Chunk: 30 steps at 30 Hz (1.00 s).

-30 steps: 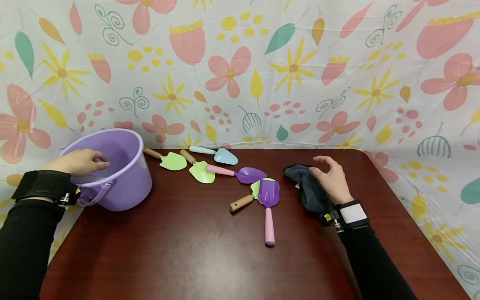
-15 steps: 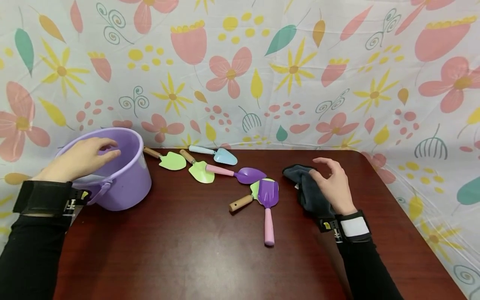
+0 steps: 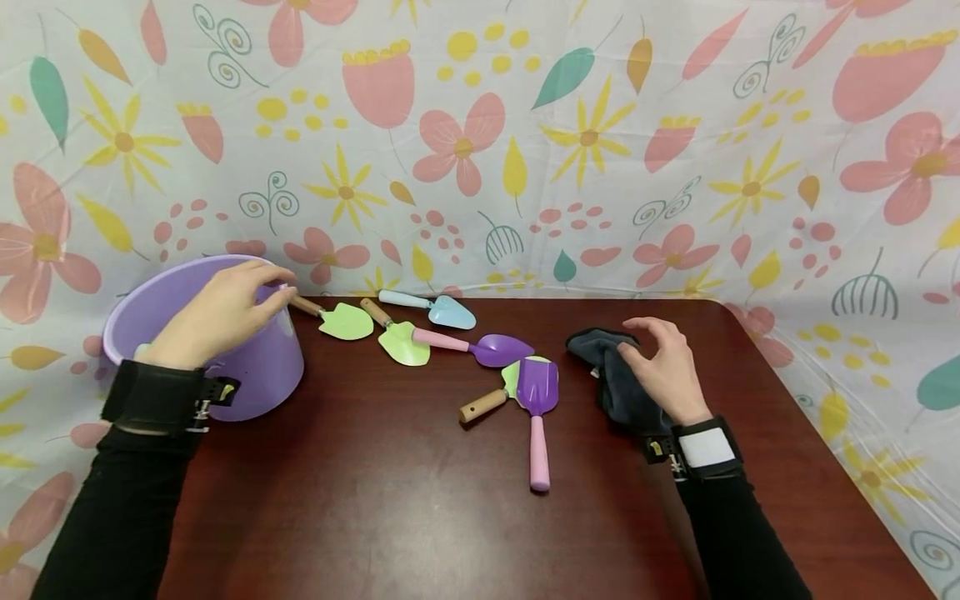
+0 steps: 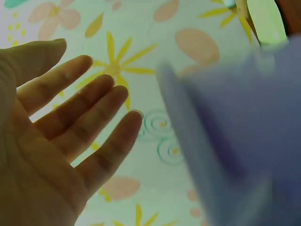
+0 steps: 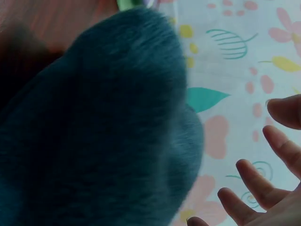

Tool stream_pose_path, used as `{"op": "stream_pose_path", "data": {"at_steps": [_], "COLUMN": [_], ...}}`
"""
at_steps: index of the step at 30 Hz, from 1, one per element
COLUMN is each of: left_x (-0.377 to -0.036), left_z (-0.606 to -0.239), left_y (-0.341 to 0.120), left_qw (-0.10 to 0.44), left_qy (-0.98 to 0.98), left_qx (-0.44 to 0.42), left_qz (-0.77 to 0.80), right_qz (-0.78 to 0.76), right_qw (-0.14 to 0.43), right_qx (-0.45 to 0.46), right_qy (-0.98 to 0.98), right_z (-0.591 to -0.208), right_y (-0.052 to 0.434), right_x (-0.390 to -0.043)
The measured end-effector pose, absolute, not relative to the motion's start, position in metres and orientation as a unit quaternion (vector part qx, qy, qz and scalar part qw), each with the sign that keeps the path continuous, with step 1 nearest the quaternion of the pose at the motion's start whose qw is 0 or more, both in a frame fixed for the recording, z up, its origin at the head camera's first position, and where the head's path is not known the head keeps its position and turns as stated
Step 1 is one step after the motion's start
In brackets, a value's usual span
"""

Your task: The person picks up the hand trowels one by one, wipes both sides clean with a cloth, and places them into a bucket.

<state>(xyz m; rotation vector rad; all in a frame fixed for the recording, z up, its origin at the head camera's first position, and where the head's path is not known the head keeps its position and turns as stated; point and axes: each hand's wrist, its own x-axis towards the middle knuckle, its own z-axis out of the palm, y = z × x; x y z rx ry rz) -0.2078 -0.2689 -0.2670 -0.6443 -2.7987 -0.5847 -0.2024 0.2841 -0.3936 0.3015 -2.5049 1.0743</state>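
1. While I have the left hand [image 3: 221, 315] over the round purple plastic bucket [image 3: 266, 375], its fingers are relaxed and parted.
2. I have the right hand [image 3: 667, 371] near the crumpled dark blue-grey cloth [image 3: 624, 387], thumb and fingers apart; whether they touch, I cannot tell.
3. Between the hands, I see a purple-bladed, pink-handled shovel [image 3: 537, 417] lying across a green, wooden-handled trowel [image 3: 491, 402].

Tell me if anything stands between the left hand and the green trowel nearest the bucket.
The purple bucket does, at its right side: in the head view the left hand appears over it, and the green trowel lies on the table just beyond. Nothing else visible stands between them.
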Motion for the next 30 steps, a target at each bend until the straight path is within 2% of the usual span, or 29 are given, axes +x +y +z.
{"op": "stream_pose_path", "data": {"at_steps": [11,20,30], "left_x": [-0.240,-0.273,-0.294], "left_z": [-0.297,-0.347,-0.386], "left_y": [-0.227,-0.193,-0.143], "left_qw": [0.039,-0.006,-0.040], "left_qy": [-0.949,-0.943,-0.938], "left_qx": [-0.246,-0.267,-0.298], "left_qz": [-0.195,-0.198,-0.175], "right_qz": [0.336,0.301,0.272], "right_qw": [0.137,0.031,-0.016], "right_qx": [0.092,0.071,0.054], "right_qy": [-0.927,-0.950,-0.961], "right_z": [-0.410,-0.423,-0.440], "right_y": [0.291,0.297,0.296], "right_x": [-0.212,-0.222,-0.235]}}
